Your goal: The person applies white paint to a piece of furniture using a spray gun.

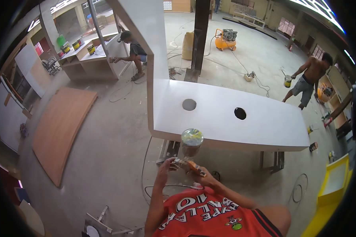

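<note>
Head view shows your left hand and right hand gripping the spray gun, with the white panel at 12 o'clock seemingly already coated.

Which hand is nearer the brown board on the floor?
Left. The left hand touches the spray gun on the side facing the brown board; the right hand grips it farther off.

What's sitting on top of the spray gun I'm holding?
A cup with a shiny lid stands upright on the spray gun, which the right hand grips. The lid covers the cup, so what is inside cannot be seen.
</note>
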Action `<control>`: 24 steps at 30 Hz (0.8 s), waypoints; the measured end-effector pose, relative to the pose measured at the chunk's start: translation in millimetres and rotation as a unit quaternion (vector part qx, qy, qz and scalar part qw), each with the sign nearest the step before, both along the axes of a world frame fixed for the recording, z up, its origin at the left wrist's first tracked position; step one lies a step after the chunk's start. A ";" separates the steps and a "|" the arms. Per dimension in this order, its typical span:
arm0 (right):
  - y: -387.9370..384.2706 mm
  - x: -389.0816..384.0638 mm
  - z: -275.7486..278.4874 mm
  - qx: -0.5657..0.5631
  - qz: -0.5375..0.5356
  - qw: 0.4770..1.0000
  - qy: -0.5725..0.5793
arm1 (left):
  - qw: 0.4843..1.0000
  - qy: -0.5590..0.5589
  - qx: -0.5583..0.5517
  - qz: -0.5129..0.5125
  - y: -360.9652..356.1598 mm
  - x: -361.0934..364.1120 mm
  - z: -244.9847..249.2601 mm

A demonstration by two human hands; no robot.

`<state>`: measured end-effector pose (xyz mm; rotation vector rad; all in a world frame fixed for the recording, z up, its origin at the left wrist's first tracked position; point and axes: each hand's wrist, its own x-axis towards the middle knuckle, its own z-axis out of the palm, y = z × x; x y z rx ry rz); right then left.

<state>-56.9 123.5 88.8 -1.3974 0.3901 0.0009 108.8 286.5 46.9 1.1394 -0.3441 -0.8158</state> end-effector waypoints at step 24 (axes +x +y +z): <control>212.8 232.0 71.0 0.059 0.246 0.965 -0.063 | 0.985 -0.044 0.026 0.167 245.4 148.6 118.7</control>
